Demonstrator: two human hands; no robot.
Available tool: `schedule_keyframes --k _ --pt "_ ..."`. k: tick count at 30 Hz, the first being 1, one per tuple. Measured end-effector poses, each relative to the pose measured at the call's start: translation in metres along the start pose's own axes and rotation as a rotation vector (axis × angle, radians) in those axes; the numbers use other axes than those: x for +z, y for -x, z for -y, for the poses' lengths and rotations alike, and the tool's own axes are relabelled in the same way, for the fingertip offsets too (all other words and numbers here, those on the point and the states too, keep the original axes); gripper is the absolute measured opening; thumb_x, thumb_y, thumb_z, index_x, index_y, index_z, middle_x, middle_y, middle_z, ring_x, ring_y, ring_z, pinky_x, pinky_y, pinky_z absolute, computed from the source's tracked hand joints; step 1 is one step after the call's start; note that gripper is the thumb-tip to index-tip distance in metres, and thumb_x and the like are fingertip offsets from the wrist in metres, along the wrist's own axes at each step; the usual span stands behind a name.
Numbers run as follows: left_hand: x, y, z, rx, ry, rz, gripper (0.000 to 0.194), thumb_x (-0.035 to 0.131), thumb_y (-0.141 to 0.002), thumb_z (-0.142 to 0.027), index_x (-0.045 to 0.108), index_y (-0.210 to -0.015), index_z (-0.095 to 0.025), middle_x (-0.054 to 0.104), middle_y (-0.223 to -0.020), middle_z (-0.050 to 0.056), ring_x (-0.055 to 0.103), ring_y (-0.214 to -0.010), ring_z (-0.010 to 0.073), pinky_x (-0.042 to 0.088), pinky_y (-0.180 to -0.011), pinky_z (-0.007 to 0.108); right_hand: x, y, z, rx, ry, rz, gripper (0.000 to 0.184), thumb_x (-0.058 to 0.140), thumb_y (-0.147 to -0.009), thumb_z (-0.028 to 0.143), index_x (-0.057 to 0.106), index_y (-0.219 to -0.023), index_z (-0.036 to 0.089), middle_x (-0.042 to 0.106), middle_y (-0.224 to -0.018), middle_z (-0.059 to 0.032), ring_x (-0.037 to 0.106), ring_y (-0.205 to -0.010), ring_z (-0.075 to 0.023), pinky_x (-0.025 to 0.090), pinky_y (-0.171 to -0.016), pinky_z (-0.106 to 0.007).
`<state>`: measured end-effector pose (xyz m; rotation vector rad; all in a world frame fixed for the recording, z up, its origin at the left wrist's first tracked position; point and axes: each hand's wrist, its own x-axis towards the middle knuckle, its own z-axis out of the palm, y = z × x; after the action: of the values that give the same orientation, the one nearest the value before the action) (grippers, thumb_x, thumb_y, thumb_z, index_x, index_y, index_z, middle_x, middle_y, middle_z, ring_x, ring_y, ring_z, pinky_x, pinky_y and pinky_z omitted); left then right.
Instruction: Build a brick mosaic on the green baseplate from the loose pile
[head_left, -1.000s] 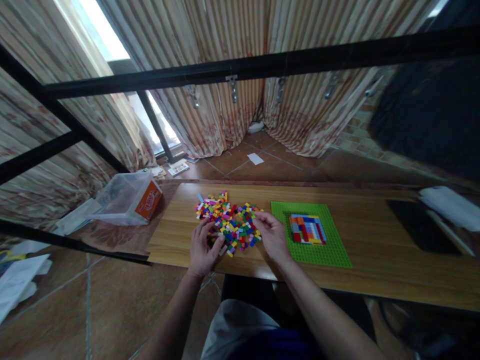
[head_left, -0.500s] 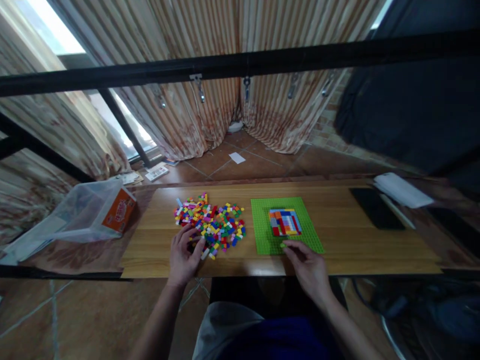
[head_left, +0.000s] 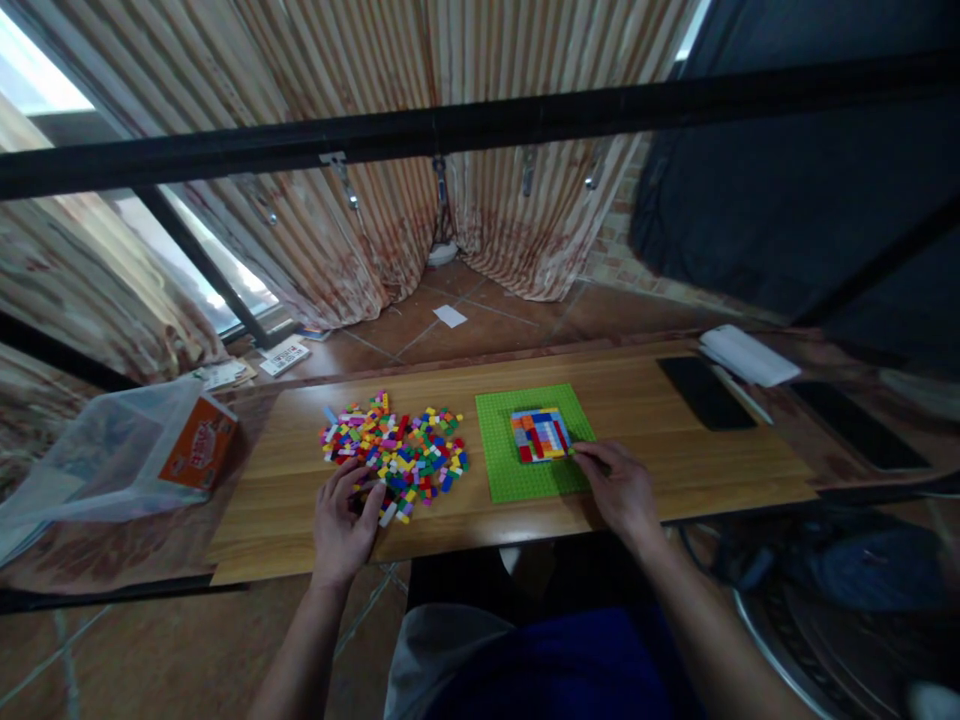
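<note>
My right hand is at the right side of a square build of coloured bricks, its thumb and forefinger pinched on a small lime-green brick that the fingertips mostly cover. The build has several colours, among them red, blue, orange and white, and stands on a green studded baseplate. At the near left edge of a loose pile of small toy bricks, my left hand rests with curved fingers, thumb and fingers apart. Whether it touches single bricks is hard to tell.
A clear plastic box with an orange label stands left of the wooden board. To the right lie a black flat slab, a white object and a dark phone-like slab. A black bar crosses beyond the table.
My right hand has moved from the baseplate's near edge to the build's right side with the lime-green brick. My left hand stays by the pile. The whole view has shifted and tilted.
</note>
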<state>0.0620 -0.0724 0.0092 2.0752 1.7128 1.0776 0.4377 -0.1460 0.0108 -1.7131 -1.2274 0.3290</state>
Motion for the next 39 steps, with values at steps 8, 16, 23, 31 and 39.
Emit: schedule_keyframes --k 8,16,23,31,39 --pt "0.001 -0.001 0.001 -0.013 -0.001 0.006 0.035 0.06 -0.082 -0.049 0.067 -0.102 -0.021 0.062 -0.123 0.01 0.056 -0.118 0.027 0.043 -0.103 0.047 0.005 -0.002 -0.004 -0.005 -0.034 0.06 0.028 0.058 -0.084 0.047 0.075 -0.09 0.025 0.072 -0.094 -0.0058 0.066 -0.086 -0.0215 0.052 -0.08 -0.038" --pt "0.001 -0.001 0.002 0.008 -0.017 -0.001 0.032 0.059 -0.083 -0.047 0.066 -0.099 -0.022 0.064 -0.12 0.009 0.057 -0.115 0.026 0.044 -0.101 0.046 0.005 -0.002 -0.008 0.139 -0.116 0.023 0.036 0.06 -0.08 0.049 0.072 -0.098 0.021 0.073 -0.102 -0.0087 0.067 -0.092 -0.0232 0.053 -0.083 -0.04" --pt "0.001 0.0 -0.001 0.004 0.003 -0.019 0.032 0.059 -0.083 -0.048 0.067 -0.099 -0.022 0.064 -0.119 0.009 0.058 -0.115 0.0257 0.044 -0.101 0.045 0.009 -0.007 -0.009 0.21 -0.145 0.002 0.033 0.063 -0.077 0.047 0.072 -0.092 0.019 0.074 -0.094 -0.0089 0.068 -0.087 -0.023 0.053 -0.082 -0.04" --pt "0.002 0.0 -0.001 -0.01 0.009 -0.012 0.031 0.06 -0.082 -0.048 0.067 -0.098 -0.022 0.065 -0.119 0.009 0.057 -0.115 0.0254 0.043 -0.103 0.045 0.012 -0.009 -0.003 0.227 -0.087 -0.008 0.031 0.062 -0.076 0.044 0.072 -0.09 0.018 0.074 -0.087 -0.0086 0.068 -0.079 -0.0216 0.052 -0.075 -0.037" --pt "0.002 0.001 -0.001 0.002 -0.01 -0.02 0.032 0.06 -0.083 -0.047 0.067 -0.1 -0.021 0.064 -0.12 0.009 0.057 -0.116 0.0255 0.044 -0.102 0.044 0.014 -0.013 0.004 0.24 0.008 0.004 0.028 0.059 -0.074 0.04 0.071 -0.087 0.018 0.073 -0.083 -0.0078 0.066 -0.074 -0.0204 0.05 -0.072 -0.034"
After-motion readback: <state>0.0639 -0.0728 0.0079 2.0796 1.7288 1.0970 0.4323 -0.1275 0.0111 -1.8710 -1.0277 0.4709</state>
